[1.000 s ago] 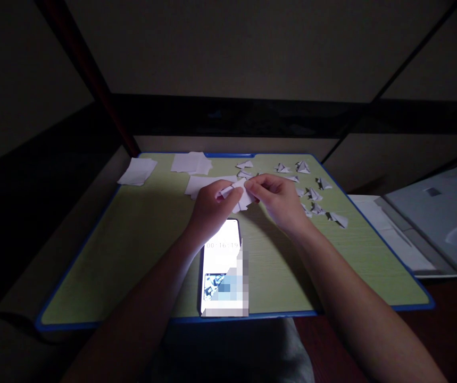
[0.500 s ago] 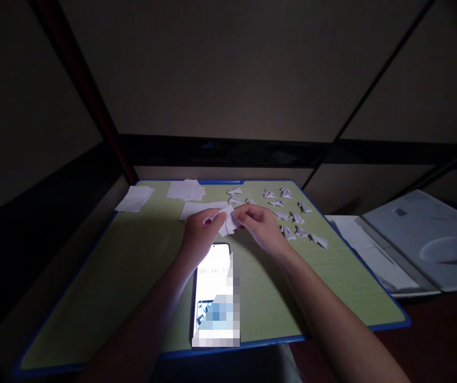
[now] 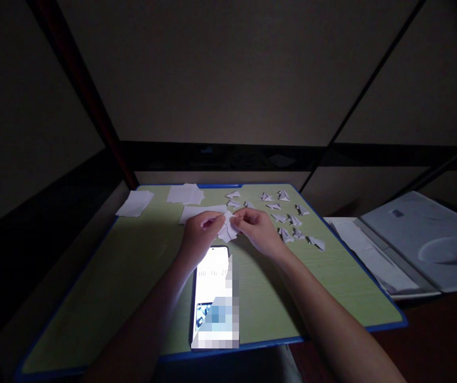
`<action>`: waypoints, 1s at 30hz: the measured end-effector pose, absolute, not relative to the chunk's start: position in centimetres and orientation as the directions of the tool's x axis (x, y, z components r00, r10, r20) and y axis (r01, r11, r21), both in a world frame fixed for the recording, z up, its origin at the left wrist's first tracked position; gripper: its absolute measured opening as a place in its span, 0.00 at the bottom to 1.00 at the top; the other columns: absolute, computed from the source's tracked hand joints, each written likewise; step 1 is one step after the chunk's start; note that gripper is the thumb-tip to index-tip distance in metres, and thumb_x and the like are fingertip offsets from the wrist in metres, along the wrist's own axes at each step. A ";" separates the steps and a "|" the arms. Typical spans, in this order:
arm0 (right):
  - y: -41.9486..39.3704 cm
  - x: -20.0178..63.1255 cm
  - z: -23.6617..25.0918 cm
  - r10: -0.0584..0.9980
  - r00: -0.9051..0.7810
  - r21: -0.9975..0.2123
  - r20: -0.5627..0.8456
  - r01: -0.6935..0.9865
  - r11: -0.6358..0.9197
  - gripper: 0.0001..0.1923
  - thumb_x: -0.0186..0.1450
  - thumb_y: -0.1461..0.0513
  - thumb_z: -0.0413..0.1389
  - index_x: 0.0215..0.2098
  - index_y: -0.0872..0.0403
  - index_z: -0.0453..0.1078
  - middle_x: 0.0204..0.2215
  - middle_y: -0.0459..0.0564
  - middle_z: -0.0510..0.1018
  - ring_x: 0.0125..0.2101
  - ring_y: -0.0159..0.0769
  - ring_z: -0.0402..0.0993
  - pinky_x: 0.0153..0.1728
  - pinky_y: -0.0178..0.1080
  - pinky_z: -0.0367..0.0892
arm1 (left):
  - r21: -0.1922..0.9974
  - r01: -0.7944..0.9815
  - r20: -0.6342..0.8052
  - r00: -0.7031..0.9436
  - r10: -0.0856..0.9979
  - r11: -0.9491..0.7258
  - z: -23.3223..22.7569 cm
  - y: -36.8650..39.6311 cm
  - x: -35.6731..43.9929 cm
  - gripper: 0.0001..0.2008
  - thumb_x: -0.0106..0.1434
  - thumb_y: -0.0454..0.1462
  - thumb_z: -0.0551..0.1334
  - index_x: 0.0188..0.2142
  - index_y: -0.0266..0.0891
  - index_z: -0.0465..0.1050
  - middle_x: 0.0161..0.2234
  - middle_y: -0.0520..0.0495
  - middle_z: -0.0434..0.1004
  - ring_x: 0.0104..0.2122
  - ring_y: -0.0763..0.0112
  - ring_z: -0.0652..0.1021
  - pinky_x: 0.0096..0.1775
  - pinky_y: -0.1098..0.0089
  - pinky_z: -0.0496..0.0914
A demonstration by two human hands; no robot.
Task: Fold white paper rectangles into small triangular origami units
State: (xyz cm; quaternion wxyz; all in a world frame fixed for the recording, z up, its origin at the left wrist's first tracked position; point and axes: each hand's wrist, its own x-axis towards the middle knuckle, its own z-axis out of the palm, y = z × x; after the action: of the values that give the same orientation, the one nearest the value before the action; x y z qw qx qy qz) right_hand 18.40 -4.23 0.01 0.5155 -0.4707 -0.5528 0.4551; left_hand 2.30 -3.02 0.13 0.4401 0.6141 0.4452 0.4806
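Note:
A small piece of folded white paper [image 3: 227, 230] is pinched between my two hands above the middle of the table. My left hand [image 3: 202, 234] grips its left side with thumb and fingers. On the other side my right hand [image 3: 257, 227] is closed on its right edge. Creases and pointed corners show on the paper. Just below the hands lies a lit phone [image 3: 212, 287] with timer digits on its screen; part of the screen is blurred out. Several small folded paper shapes [image 3: 294, 219] sit to the right of my right hand.
White paper sheets [image 3: 185, 194] lie at the back, with another stack [image 3: 134, 203] at the far left and a sheet [image 3: 196, 214] behind my left hand. The green table [image 3: 132, 298] has a blue rim. An open white box [image 3: 423, 239] stands right of it.
The paper between my hands now shows more of its face, with its pointed top up and a wider lower part. Both hands stay nearly in place; the view has shifted slightly.

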 end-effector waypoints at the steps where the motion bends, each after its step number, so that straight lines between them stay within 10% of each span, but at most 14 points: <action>1: -4.3 18.4 0.0 0.989 -0.036 -0.988 0.142 0.057 0.144 0.14 0.54 0.53 0.63 0.25 0.55 0.69 0.19 0.41 0.67 0.21 0.28 0.60 0.25 0.35 0.54 | 0.967 0.127 0.203 0.131 0.970 -0.220 0.0 -2.9 2.3 0.12 0.56 0.43 0.63 0.31 0.34 0.78 0.25 0.48 0.78 0.23 0.72 0.73 0.23 0.73 0.66; 30: -4.0 18.6 0.0 0.990 -0.029 -0.990 0.137 -0.035 0.136 0.16 0.58 0.50 0.61 0.24 0.55 0.70 0.19 0.43 0.70 0.22 0.30 0.62 0.26 0.36 0.57 | 0.974 0.173 0.091 0.281 0.955 -0.144 0.3 -3.3 2.2 0.11 0.56 0.43 0.61 0.26 0.37 0.71 0.21 0.49 0.75 0.21 0.71 0.74 0.24 0.72 0.64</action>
State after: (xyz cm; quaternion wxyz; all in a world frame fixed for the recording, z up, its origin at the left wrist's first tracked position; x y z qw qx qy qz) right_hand 18.61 -3.99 -0.03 0.5335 -0.4483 -0.5325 0.4805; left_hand 2.19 -3.29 0.31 0.4828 0.6384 0.4417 0.4053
